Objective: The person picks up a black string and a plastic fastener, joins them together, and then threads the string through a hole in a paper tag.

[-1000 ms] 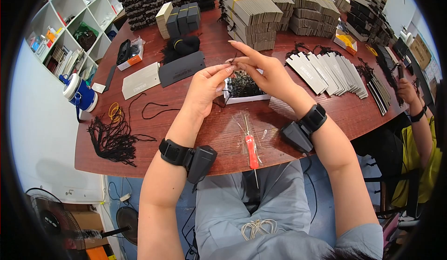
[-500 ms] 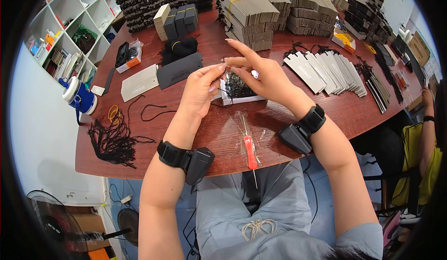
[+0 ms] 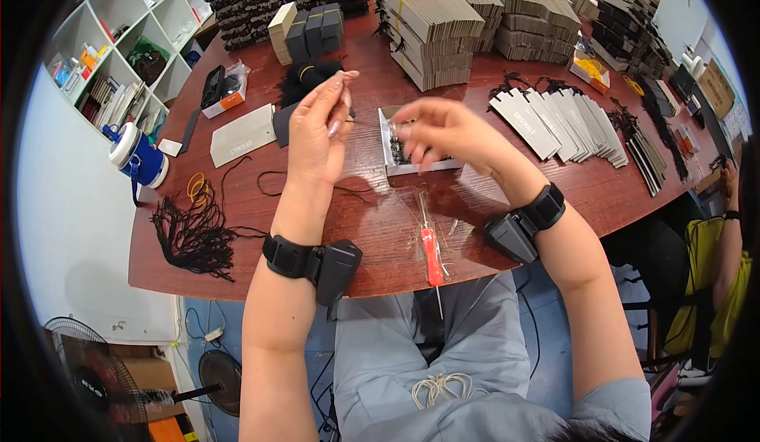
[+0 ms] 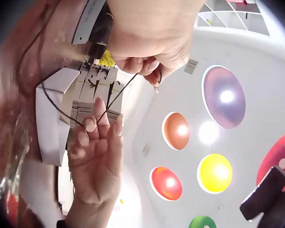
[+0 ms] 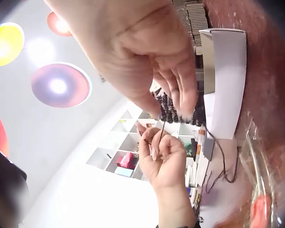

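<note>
My left hand (image 3: 319,129) is raised over the table, thumb and fingertips pinching a thin black cord (image 4: 118,97). In the left wrist view that cord runs from the left hand down to the right hand (image 4: 96,161) and trails on below it. The right hand (image 3: 455,135) is over a small white box (image 3: 423,169) holding black pieces, its fingers bent loosely and blurred. Whether its fingers grip the cord is unclear.
A red-handled tool (image 3: 432,258) lies near the front edge. Black cords (image 3: 188,236) lie at left, grey tags (image 3: 546,129) at right, tag stacks (image 3: 431,26) behind. A blue-and-white jug (image 3: 141,157) stands at far left.
The hands, together over the white box before, have moved apart. My left hand went up and left with the cord; the right moved slightly right and its fingers bent downward.
</note>
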